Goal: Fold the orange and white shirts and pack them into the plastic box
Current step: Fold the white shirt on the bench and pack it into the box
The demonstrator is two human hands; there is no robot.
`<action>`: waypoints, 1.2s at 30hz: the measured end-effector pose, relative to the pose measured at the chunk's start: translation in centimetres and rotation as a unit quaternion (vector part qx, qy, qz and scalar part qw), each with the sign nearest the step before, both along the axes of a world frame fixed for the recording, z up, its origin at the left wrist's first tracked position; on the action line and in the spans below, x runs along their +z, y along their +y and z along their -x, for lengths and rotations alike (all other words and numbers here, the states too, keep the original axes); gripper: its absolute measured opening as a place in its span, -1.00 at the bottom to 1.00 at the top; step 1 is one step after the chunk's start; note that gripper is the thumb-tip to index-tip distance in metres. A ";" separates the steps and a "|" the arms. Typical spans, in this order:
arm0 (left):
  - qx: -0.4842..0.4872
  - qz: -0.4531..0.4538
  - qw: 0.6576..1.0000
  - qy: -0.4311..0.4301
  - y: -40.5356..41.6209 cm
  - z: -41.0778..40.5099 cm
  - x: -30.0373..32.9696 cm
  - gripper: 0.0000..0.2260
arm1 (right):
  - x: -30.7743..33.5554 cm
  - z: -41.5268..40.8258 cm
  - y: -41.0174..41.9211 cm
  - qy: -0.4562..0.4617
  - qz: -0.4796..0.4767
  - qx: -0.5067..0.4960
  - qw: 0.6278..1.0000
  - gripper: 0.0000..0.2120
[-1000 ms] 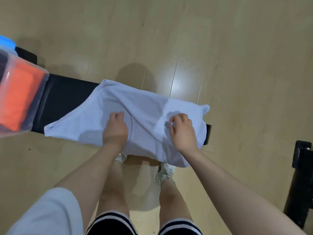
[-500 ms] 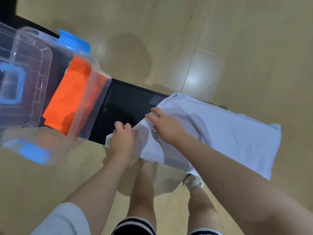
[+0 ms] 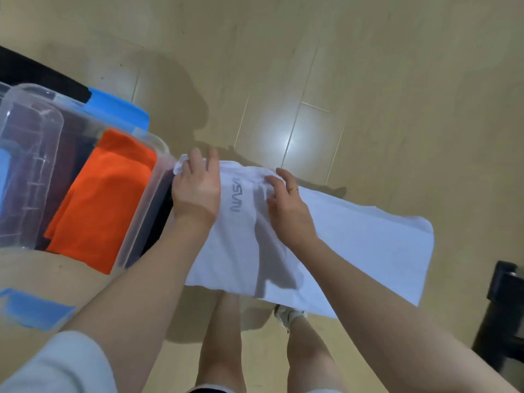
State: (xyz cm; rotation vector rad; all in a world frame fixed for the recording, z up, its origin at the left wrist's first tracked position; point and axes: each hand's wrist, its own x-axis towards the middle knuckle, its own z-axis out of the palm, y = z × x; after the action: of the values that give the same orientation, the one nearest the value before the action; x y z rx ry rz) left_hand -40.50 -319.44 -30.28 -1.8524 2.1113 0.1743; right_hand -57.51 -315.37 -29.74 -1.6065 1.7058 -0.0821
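Note:
A white shirt (image 3: pixel 354 245) with grey lettering lies spread along a black bench (image 3: pixel 158 219), folded into a long band. My left hand (image 3: pixel 197 185) rests flat on its left end, right beside the box wall. My right hand (image 3: pixel 286 205) touches the cloth just right of the lettering, fingers bent over a wrinkle. The clear plastic box (image 3: pixel 141 211) stands at the left on the bench. A folded orange shirt (image 3: pixel 102 199) lies inside it.
The box's blue-clipped lid (image 3: pixel 31 310) shows at the lower left, and a blue clip (image 3: pixel 119 109) behind the box. Wooden floor (image 3: pixel 368 80) surrounds the bench. A black stand (image 3: pixel 502 313) is at the right edge. My legs and shoes are below the shirt.
The view has swung left, bringing the box into view. Both hands moved from the shirt's middle to its left end, and the left flap is now folded over, lettering up.

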 end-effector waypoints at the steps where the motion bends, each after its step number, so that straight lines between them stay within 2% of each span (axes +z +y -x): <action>1: 0.006 -0.008 1.000 -0.014 0.8 0.5 -0.6 -0.52 | -0.2 1.9 0.7 0.027 -0.003 -0.007 1.000 -0.57; 3: -0.028 0.041 0.999 0.008 3.5 2.3 -2.1 -0.41 | -0.6 6.2 2.6 0.072 -0.035 -0.049 0.996 -0.58; 5: -0.098 0.085 0.987 0.097 7.0 5.3 -2.9 -0.45 | -0.8 10.6 4.9 0.096 -0.067 -0.113 0.987 -0.59; 8: -0.168 0.037 0.966 0.195 12.4 10.1 -3.4 -0.51 | 0.0 16.0 9.2 0.133 -0.089 -0.183 0.970 -0.59; 11: -0.177 -0.071 0.962 0.193 16.9 13.4 -3.6 -0.53 | 0.2 19.8 13.8 0.113 -0.115 -0.254 0.954 -0.63; 14: -0.120 -0.133 0.970 0.165 19.3 15.0 -3.5 -0.43 | 0.2 22.1 17.6 0.078 -0.153 -0.245 0.954 -0.70; 17: -0.058 -0.120 0.971 0.199 21.1 15.6 -2.9 -0.53 | 0.4 22.6 20.5 0.046 -0.169 -0.206 0.963 -0.74; 19: 0.056 -0.108 0.961 0.249 22.2 15.4 -1.7 -0.61 | 0.6 22.0 22.3 0.062 -0.207 -0.209 0.954 -0.77; 21: 0.194 -0.102 0.934 0.282 23.2 15.2 0.0 -0.74 | 0.7 21.0 24.3 0.040 -0.281 -0.286 0.915 -0.70; 22: 0.280 -0.115 0.912 0.278 23.8 15.0 0.3 -0.77 | 0.5 20.4 25.3 -0.017 -0.327 -0.360 0.873 -0.70; 23: 0.371 -0.144 0.877 0.269 24.5 14.8 0.3 -0.77 | 0.2 19.8 26.1 -0.090 -0.376 -0.436 0.813 -0.73; 24: 0.459 -0.172 0.828 0.270 25.2 14.6 -0.1 -0.75 | -0.1 19.0 26.8 -0.161 -0.408 -0.496 0.749 -0.74; 25: 0.546 -0.180 0.765 0.292 26.0 14.3 -0.8 -0.73 | -0.7 18.3 27.4 -0.214 -0.412 -0.543 0.700 -0.70; 27: 0.679 -0.163 0.610 0.374 26.9 13.6 -2.5 -0.70 | -2.5 16.8 28.0 -0.285 -0.351 -0.628 0.634 -0.57; 28: 0.708 -0.152 0.552 0.413 27.4 13.3 -3.1 -0.68 | -3.4 16.2 28.1 -0.308 -0.308 -0.663 0.609 -0.53; 29: 0.718 -0.146 0.509 0.451 27.8 13.0 -3.9 -0.64 | -4.2 15.6 28.2 -0.321 -0.270 -0.687 0.594 -0.54; 31: 0.713 -0.152 0.448 0.519 28.2 12.9 -5.1 -0.57 | -5.6 14.6 28.0 -0.346 -0.224 -0.704 0.579 -0.64; 32: 0.706 -0.154 0.429 0.542 28.2 13.0 -5.5 -0.55 | -6.2 14.3 27.8 -0.370 -0.206 -0.709 0.563 -0.72; 35: 0.683 -0.147 0.388 0.601 28.1 13.4 -6.9 -0.50 | -6.8 13.4 27.9 -0.443 -0.147 -0.749 0.470 -0.87; 36: 0.681 -0.149 0.378 0.610 28.0 13.2 -7.4 -0.49 | -6.7 13.2 28.0 -0.436 -0.135 -0.756 0.470 -0.90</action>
State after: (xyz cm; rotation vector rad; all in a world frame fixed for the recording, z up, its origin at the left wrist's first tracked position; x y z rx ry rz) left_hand -53.70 -291.41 -37.65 -2.7897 -0.2935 2.5983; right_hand -70.69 -287.38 -36.47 0.6583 1.4932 -1.1757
